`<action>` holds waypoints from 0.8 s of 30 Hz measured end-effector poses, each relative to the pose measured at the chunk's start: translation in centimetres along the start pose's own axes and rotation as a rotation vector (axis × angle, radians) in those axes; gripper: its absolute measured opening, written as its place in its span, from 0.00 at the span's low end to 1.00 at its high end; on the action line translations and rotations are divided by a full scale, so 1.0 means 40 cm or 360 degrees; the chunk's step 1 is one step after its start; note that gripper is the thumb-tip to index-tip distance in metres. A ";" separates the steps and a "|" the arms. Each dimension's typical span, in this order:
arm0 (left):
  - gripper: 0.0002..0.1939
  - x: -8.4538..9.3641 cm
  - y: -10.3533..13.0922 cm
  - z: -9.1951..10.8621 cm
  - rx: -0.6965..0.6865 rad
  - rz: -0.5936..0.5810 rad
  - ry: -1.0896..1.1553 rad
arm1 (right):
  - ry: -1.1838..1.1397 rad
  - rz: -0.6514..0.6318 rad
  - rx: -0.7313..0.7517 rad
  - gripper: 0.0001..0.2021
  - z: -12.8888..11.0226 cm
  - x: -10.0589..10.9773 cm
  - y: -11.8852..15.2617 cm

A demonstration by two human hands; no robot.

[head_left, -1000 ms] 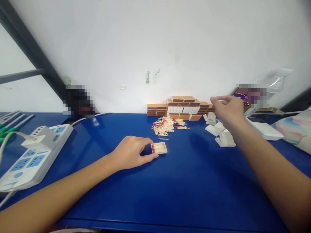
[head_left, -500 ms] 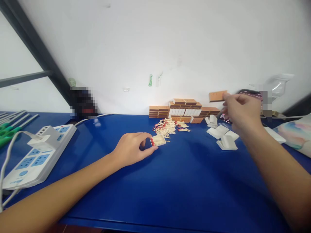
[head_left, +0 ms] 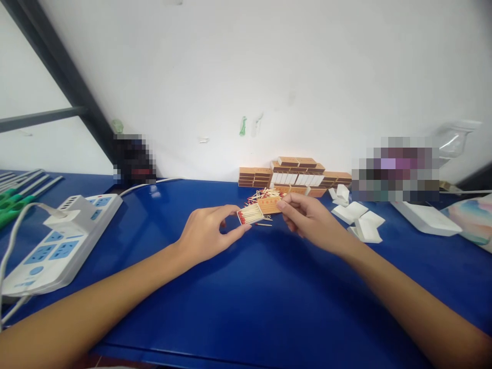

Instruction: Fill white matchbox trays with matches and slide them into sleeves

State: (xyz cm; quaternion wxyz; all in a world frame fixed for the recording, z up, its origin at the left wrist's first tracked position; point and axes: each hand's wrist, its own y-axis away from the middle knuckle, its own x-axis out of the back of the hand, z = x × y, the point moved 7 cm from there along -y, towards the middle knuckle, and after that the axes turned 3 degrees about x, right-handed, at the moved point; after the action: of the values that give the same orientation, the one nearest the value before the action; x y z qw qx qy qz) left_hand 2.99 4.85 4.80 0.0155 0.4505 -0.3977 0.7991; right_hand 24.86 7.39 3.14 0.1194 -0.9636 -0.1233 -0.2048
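Between the thumb and fingers of my left hand point(head_left: 209, 228) is a small white matchbox tray point(head_left: 250, 215) filled with red-tipped matches. My right hand point(head_left: 309, 218) pinches an orange matchbox sleeve point(head_left: 269, 205) by its right end. The sleeve's left end meets the right end of the tray; whether the tray's edge is inside it, I cannot tell. Behind the sleeve lies a heap of loose matches point(head_left: 265, 193), partly hidden by it. One loose match point(head_left: 263, 224) lies on the table just below the tray.
Stacked matchboxes point(head_left: 295, 166) stand against the wall behind the matches. Several white empty trays point(head_left: 357, 212) lie to the right, near a larger white box point(head_left: 426, 218). A power strip point(head_left: 73, 246) with cables and green-handled tools point(head_left: 23, 197) occupy the left of the blue table point(head_left: 230, 307).
My right hand has come down and left from above the white trays, bringing the orange sleeve to the match-filled tray. My left hand still holds the tray, now slightly raised.
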 end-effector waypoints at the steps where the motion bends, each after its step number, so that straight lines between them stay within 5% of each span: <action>1: 0.17 -0.001 -0.001 -0.002 0.0007 0.0004 -0.0004 | 0.0002 -0.0021 -0.0006 0.22 0.003 0.007 -0.002; 24: 0.16 -0.030 0.000 -0.024 0.0048 -0.0313 -0.0088 | -0.0260 -0.0450 -0.0026 0.20 0.028 -0.019 0.004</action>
State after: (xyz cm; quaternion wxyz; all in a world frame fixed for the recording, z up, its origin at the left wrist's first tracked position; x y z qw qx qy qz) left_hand 3.03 5.87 3.64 0.0759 0.5095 -0.3397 0.7869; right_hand 24.63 7.39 1.79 0.0710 -0.9511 -0.2653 -0.1414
